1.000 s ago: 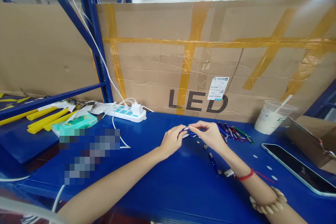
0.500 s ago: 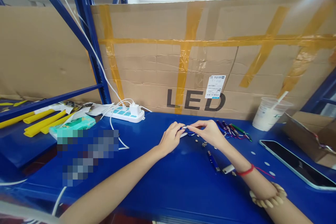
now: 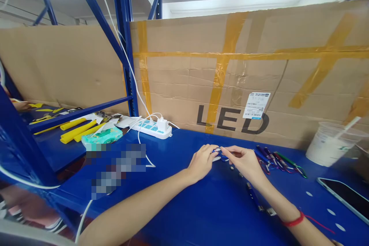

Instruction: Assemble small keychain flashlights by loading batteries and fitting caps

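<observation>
My left hand (image 3: 202, 161) is closed around a small blue metal tube (image 3: 215, 150) with a silver end, held just above the blue table (image 3: 178, 203). Thumb and fingertips of my right hand (image 3: 240, 159) pinch the silver end from the other side, so the hands meet at the tube. Whether that end is a separate piece, I cannot tell. Just below the fingers lies a thin white piece (image 3: 215, 159), partly covered. A similar blue tube (image 3: 253, 196) lies by my right forearm, with a small silver-white piece (image 3: 271, 211) near its end. Tiny metal parts (image 3: 231, 168) are scattered beneath my right hand.
Several coloured tubes with carabiners (image 3: 278, 161) lie beyond my right hand. Farther right are a plastic cup (image 3: 328, 150) and a phone (image 3: 346, 200). A power strip (image 3: 155, 128), a tissue pack (image 3: 102, 137) and yellow tubes (image 3: 79, 132) are left. Cardboard (image 3: 178, 80) walls the back.
The camera view has swung left, so everything sits farther right in the picture. Both hands keep their hold on the small blue metal tube, with little visible change in the fingers.
</observation>
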Available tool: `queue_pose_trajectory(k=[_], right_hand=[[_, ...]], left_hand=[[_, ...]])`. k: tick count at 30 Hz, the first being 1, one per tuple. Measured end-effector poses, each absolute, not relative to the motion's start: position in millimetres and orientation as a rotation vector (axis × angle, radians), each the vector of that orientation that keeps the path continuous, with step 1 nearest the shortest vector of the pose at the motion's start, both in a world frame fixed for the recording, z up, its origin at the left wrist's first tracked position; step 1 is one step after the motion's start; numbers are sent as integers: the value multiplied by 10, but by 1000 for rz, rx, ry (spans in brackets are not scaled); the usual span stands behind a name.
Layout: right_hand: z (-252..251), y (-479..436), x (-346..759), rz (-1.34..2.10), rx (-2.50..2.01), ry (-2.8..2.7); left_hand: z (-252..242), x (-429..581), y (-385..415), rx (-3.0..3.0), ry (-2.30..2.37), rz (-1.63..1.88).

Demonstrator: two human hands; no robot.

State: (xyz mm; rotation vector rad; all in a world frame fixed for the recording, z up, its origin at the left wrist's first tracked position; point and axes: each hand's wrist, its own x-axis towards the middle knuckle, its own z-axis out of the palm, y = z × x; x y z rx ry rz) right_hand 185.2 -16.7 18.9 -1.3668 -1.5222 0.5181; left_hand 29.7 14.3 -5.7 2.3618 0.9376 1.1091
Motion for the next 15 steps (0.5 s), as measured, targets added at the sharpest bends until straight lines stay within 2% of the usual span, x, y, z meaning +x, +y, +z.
queue_pose_trajectory(k=[9, 15], right_hand=[[151, -168, 1827, 294, -1436, -1610], [58, -142, 1819, 268, -1420, -1679]], left_hand=[[10, 246, 79, 2401, 1021, 962], [-22, 272, 132, 2321, 1130, 970]])
